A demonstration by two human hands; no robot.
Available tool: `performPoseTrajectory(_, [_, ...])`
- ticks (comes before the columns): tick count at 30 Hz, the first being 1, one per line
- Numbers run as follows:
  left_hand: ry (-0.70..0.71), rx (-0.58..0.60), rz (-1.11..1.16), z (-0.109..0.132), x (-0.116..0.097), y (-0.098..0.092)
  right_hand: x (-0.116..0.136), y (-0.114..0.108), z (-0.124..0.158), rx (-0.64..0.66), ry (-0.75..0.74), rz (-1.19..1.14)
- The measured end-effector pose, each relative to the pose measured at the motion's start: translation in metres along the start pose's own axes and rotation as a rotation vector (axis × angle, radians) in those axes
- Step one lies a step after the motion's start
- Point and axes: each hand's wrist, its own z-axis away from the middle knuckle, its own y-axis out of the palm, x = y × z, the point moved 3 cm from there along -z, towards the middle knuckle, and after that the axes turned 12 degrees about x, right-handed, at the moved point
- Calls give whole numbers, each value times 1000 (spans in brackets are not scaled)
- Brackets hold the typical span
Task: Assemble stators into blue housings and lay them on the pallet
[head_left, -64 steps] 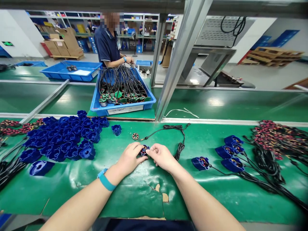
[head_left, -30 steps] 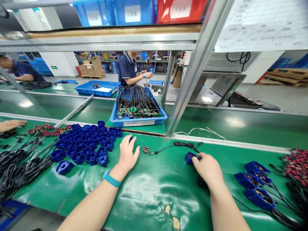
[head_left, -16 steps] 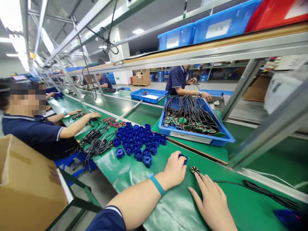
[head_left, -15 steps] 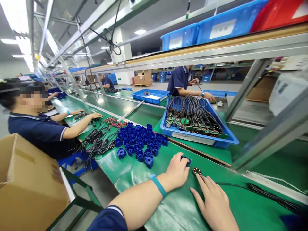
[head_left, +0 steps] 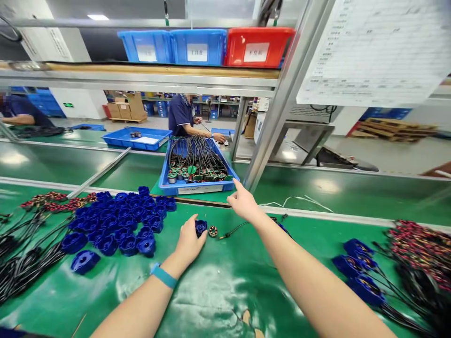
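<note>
My left hand (head_left: 188, 241) is closed around a blue plastic housing (head_left: 201, 228) on the green mat, thumb at its right side. Just right of that housing lies a small ring of copper coils (head_left: 213, 231), with a black cable (head_left: 230, 232) running off toward the right. My right hand (head_left: 244, 202) is raised above the mat with nothing in it. Its index finger is stretched toward the near right corner of a blue tray (head_left: 211, 188), its other fingers partly curled. In that tray lie green circuit boards with black cables (head_left: 197, 155).
Many blue housings (head_left: 120, 216) crowd the mat at left, beside black cables (head_left: 31, 249) and red coil parts (head_left: 52, 202). At right sit several housings with coils (head_left: 364, 288) and a red coil heap (head_left: 419, 249). A metal post (head_left: 271, 112) rises behind; a co-worker (head_left: 181, 115) stands beyond.
My view has swung right. My right hand has left the coil ring and lifted toward the tray, index finger outstretched. My left hand still holds the blue housing beside the ring.
</note>
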Motion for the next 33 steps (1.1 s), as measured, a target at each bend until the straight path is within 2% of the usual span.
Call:
performPoseTrajectory(2, [-29, 1, -20, 2, -1, -2, -1, 20, 12, 35, -90, 37])
performPoseTrajectory(5, [-84, -28, -19, 0, -2, -6, -15, 75, 43, 96, -194, 93])
performPoseTrajectory(7, [-114, -42, -11, -2, -1, -8, -24, 107, 65, 84, -225, 156])
performPoseTrajectory(9, [-121, -37, -5, -2, -2, -9, -30, 125, 81, 64, -241, 211])
performPoseTrajectory(11, [-113, -25, 4, -1, -4, -9, -32, 130, 94, 98, -256, 250])
performPoseTrajectory(15, [-83, -4, 17, 3, -8, -7, -31, 120, 115, 214, -270, 294])
performPoseTrajectory(20, [-43, 19, -4, 4, -14, -7, -27, 113, 131, 208, -256, 307])
performPoseTrajectory(26, [-2, 99, 26, 6, -21, -6, -24, 116, 128, 179, -236, 327])
performPoseTrajectory(33, [5, 115, 74, 8, -19, 0, -23, 126, 122, 187, -200, 289])
